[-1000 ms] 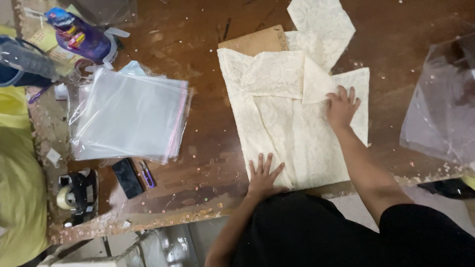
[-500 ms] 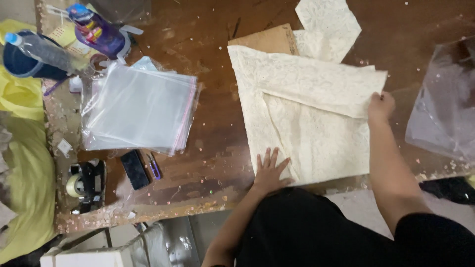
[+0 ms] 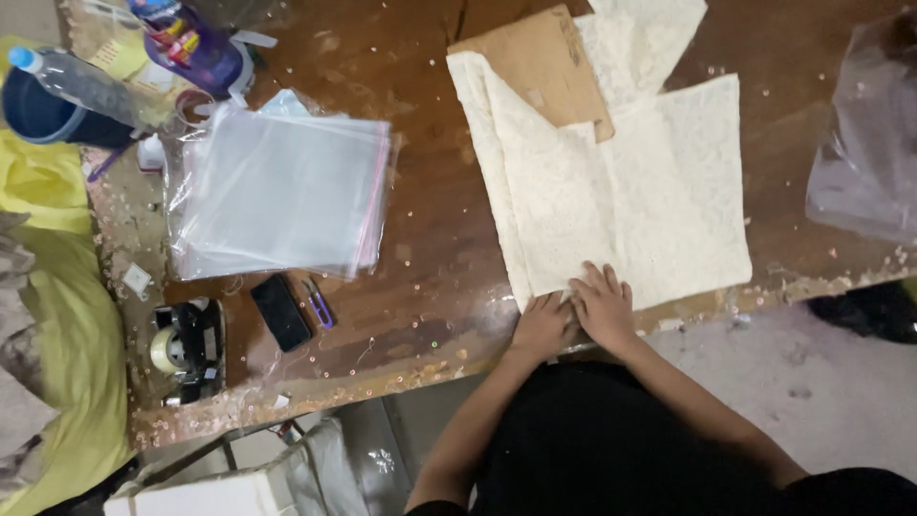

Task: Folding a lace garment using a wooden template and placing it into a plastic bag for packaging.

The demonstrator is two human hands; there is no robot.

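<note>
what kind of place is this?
Probably a small garment packing bench: both hands press folded cream lace cloth on a worn wooden table, beside a stack of clear zip bags and a tape dispenser.

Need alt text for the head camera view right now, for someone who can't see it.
Both hands, left hand and right hand, press side by side on the near edge of a folded cream lace cloth on a worn wooden table. A brown cardboard sheet lies on the cloth's far end; a stack of clear plastic bags lies left of it.

Dim warm light, glare on table (image 3: pixel 420 315) edge, slight blur.
</note>
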